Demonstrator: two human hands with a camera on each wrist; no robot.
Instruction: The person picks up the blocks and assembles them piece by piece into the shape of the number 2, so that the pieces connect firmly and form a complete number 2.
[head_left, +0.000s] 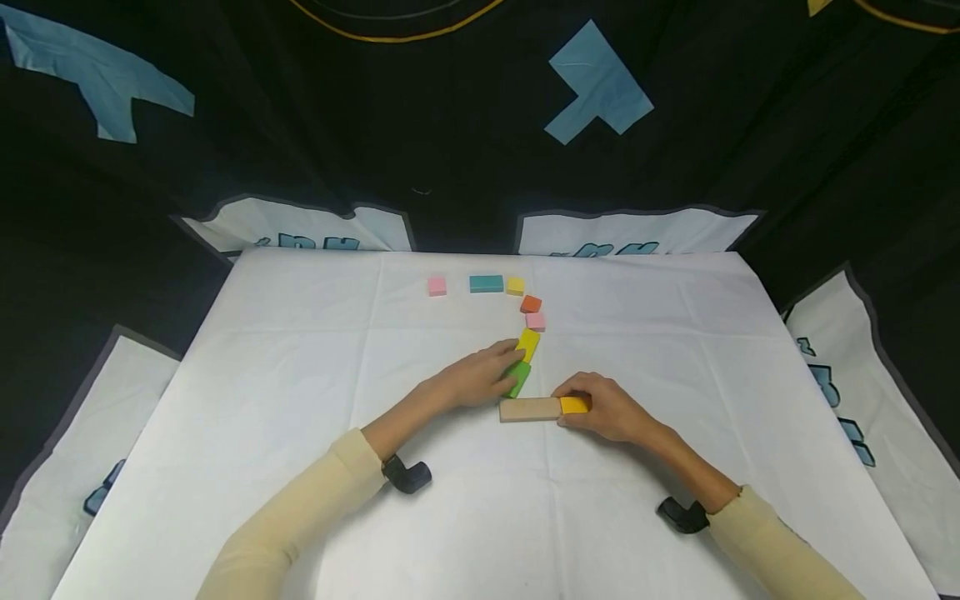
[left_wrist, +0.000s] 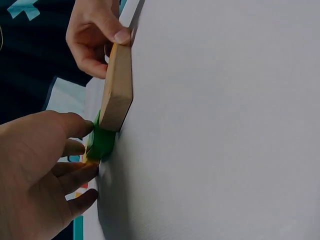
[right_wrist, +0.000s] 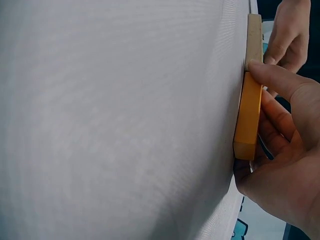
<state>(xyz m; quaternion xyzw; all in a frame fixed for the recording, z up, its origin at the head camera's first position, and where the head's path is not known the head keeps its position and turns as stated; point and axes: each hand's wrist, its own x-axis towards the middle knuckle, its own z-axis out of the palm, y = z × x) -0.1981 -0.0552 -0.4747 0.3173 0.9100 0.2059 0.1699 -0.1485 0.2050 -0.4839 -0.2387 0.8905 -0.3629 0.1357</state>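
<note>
In the head view my right hand point(head_left: 606, 407) pinches an orange-yellow block point(head_left: 573, 405) between thumb and fingers. The block lies end to end with a plain wooden block point(head_left: 529, 409); the right wrist view shows my thumb point(right_wrist: 277, 77) at their joint. My left hand point(head_left: 480, 375) rests beside a green block point(head_left: 519, 379) and a yellow block point(head_left: 528, 343), fingers loosely extended. From the left wrist view, its fingertips point(left_wrist: 89, 172) and thumb touch or nearly touch the near side of these blocks. The green block's lower end meets the wooden block's left part.
Beyond the yellow block, the curved row goes on with a pink block point(head_left: 535, 322), an orange-red block point(head_left: 531, 304), a small yellow block point(head_left: 514, 286) and a teal block point(head_left: 487, 284). A separate pink block point(head_left: 437, 287) lies to the left. All lie on a white-covered table point(head_left: 645, 300).
</note>
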